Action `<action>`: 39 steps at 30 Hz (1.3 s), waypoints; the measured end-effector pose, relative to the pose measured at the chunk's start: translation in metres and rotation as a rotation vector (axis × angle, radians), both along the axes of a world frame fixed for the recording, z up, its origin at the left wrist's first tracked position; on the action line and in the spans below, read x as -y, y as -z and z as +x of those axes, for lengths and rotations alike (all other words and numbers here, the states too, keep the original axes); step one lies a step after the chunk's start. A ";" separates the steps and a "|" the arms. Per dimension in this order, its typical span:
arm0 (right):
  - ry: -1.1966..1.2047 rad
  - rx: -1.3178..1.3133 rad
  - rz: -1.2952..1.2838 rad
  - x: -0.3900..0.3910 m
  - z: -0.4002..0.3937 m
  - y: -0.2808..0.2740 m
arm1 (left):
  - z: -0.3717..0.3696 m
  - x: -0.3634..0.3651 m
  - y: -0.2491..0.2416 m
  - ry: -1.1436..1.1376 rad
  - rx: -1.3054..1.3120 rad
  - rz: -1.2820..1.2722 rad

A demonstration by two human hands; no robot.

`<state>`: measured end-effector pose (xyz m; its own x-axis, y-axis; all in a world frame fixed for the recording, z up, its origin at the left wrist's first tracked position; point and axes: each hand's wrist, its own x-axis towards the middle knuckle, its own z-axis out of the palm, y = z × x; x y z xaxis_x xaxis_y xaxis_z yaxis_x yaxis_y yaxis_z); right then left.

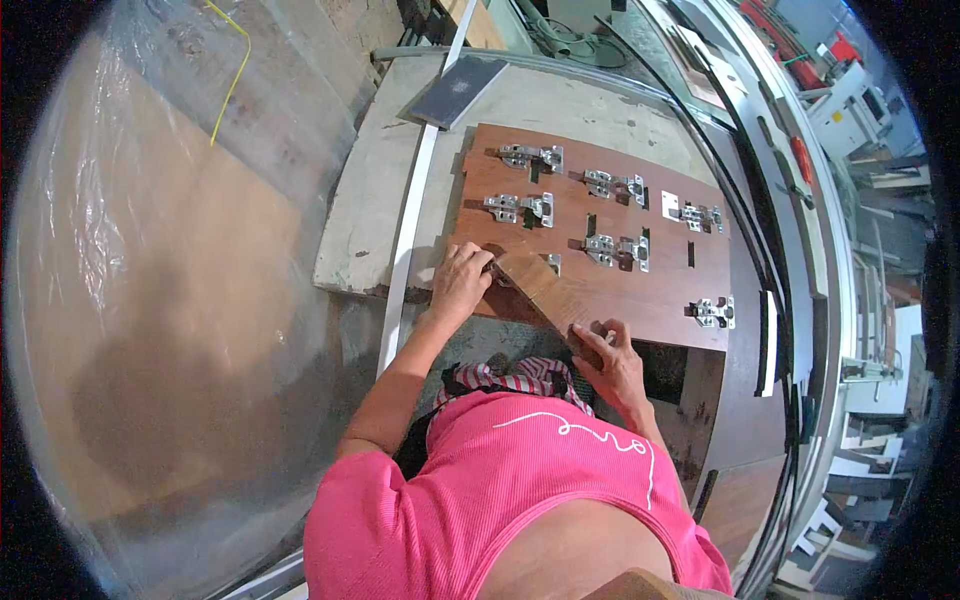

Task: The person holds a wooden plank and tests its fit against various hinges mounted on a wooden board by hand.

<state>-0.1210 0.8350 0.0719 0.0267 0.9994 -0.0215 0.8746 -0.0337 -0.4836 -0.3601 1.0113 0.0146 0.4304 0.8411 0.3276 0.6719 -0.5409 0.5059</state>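
Observation:
A brown wooden strip (550, 290) is held slantwise over the near edge of a reddish-brown board (620, 280). My right hand (612, 365) grips its lower right end, thumb and fingers bent around it. At the strip's upper left end, my left hand (462, 280) has its fingers closed; the exact contact of the fingertips is partly hidden. Several metal cabinet hinges lie on the board, among them one hinge (617, 250) near the middle and another hinge (712, 313) at the right. The strip partly covers one more hinge (553, 263).
The board rests on a pale worktable (365, 200). A dark flat block (458, 92) and a long white strip (408, 225) are on the left. Black cables or strips (745, 210) run down the right side. Plastic-wrapped panels (170, 300) stand at the far left.

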 end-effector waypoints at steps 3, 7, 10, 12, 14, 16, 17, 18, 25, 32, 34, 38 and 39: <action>0.001 -0.017 0.013 0.001 0.000 -0.002 | -0.001 0.000 -0.001 0.006 0.001 -0.025; 0.000 -0.031 -0.019 0.003 0.000 -0.001 | 0.000 0.001 -0.003 -0.001 -0.031 -0.022; 0.003 -0.039 -0.005 0.004 -0.002 -0.001 | -0.001 0.000 -0.003 0.012 -0.009 -0.027; 0.008 -0.048 0.008 0.005 -0.005 -0.001 | -0.002 0.001 -0.004 0.017 -0.012 -0.028; 0.009 -0.052 0.024 0.004 -0.005 -0.003 | -0.001 0.002 -0.005 -0.001 0.002 -0.039; 0.012 -0.003 -0.028 0.001 -0.007 -0.004 | -0.002 0.004 -0.004 -0.002 0.016 -0.023; -0.004 -0.001 -0.030 -0.001 -0.006 -0.006 | -0.002 0.004 -0.003 -0.001 0.029 -0.005; 0.026 -0.054 -0.034 -0.004 -0.006 -0.008 | -0.002 0.004 0.000 -0.022 0.030 -0.009; -0.151 -0.056 0.273 -0.063 0.027 0.034 | 0.012 0.002 0.030 -0.125 0.148 0.162; -0.526 -0.096 0.389 -0.150 0.038 0.012 | 0.036 -0.016 0.088 -0.118 0.212 0.182; -0.598 -0.107 0.403 -0.173 0.031 0.017 | 0.036 -0.007 0.074 -0.188 0.087 0.340; -0.687 -0.115 0.387 -0.195 0.007 0.022 | 0.047 -0.023 0.095 -0.259 0.009 0.274; -0.707 -0.115 0.383 -0.201 0.003 0.023 | 0.049 -0.036 0.109 -0.222 0.028 0.290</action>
<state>-0.1184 1.0359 0.0486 -0.5951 0.7179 0.3611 0.5716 0.6940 -0.4377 -0.3109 1.0476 -0.0942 0.2353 0.7834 0.5752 0.7771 -0.5071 0.3728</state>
